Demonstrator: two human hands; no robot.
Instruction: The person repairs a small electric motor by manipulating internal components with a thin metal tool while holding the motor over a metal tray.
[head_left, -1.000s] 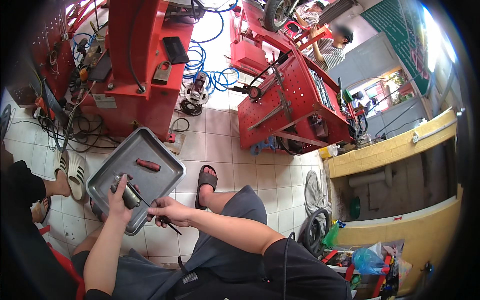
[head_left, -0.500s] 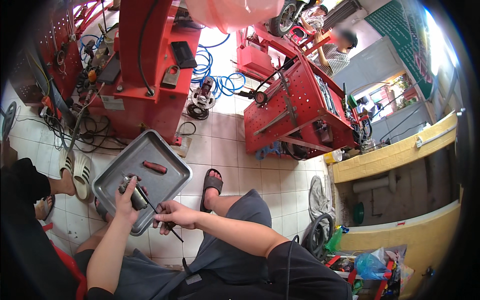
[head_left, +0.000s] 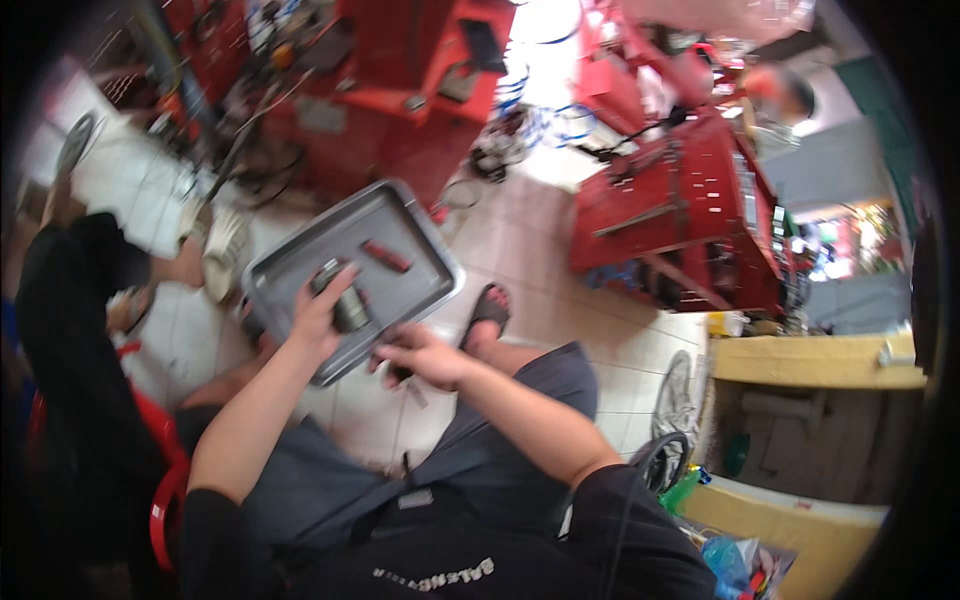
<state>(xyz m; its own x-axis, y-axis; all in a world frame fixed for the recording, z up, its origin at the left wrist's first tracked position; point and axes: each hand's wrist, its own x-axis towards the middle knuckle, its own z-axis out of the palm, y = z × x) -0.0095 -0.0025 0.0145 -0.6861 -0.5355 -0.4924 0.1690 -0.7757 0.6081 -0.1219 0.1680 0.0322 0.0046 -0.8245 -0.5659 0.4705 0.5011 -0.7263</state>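
Note:
My left hand (head_left: 318,318) is closed around a cylindrical metal motor-like part (head_left: 350,308), holding it over the grey metal tray (head_left: 292,252). A red-handled tool (head_left: 386,256), likely a screwdriver, lies in the tray beyond that part. My right hand (head_left: 425,356) is beside the tray's near right edge, apart from the metal part. Its fingers are bent and blurred, with a thin dark rod (head_left: 416,396) showing faintly below them. Most of the rod is hidden by the hand or smeared by motion.
A red machine base (head_left: 375,130) stands beyond the tray, with cables at its left. To the right is a red perforated tool cart (head_left: 640,215). Someone in dark clothes sits close on my left, by a red stool (head_left: 160,430). Another person is at the back right.
The view has shifted and blurred, so the scene sits higher and further right. My right hand has drawn away from the metal part, and the rod no longer reaches it.

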